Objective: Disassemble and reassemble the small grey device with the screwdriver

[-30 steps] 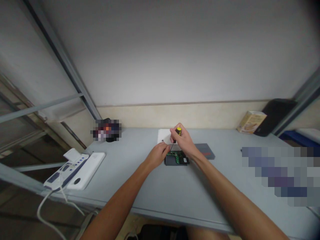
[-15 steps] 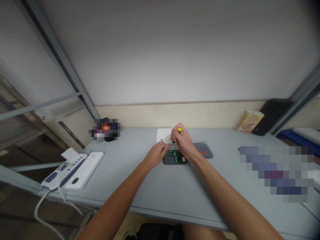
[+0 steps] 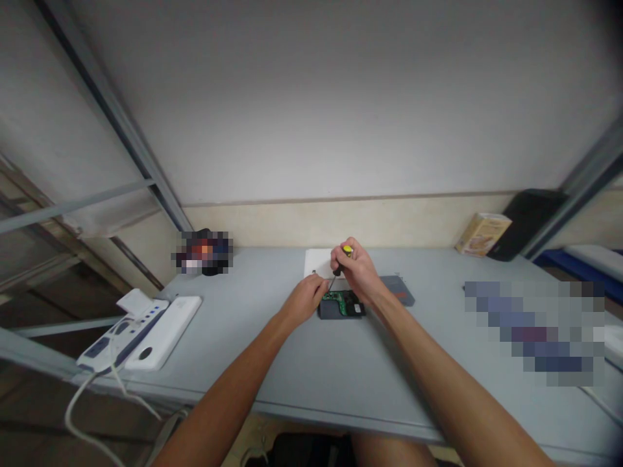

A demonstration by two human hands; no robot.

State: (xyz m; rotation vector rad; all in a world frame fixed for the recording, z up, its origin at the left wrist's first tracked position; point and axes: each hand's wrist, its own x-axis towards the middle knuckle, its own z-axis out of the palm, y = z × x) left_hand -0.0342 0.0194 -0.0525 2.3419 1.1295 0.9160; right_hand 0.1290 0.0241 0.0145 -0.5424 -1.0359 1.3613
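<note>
A screwdriver (image 3: 337,272) with a yellow-ended dark handle is wrapped in my right hand (image 3: 357,263). Its thin shaft slants down and left to the upper edge of an opened electronic device (image 3: 329,310). Inside the dark casing a green circuit board (image 3: 343,302) and a black part with a small white label show. My left hand (image 3: 307,297) lies at the device's upper left corner, fingers pinched together beside the screwdriver tip. The tip and whatever those fingers hold are hidden. Behind the hands lies a white sheet (image 3: 316,261) with a small dark item on it.
Right of the device lies a flat grey panel (image 3: 400,290). A power strip (image 3: 121,334) with cables and a white slab-like device (image 3: 165,332) lie at the desk's left end. A yellow box (image 3: 483,235) leans by a black object (image 3: 528,224) at the back right.
My right hand and the screwdriver handle have turned and shifted slightly, showing more of the dark handle. The left hand stays at the device's corner. The view has moved a little.
</note>
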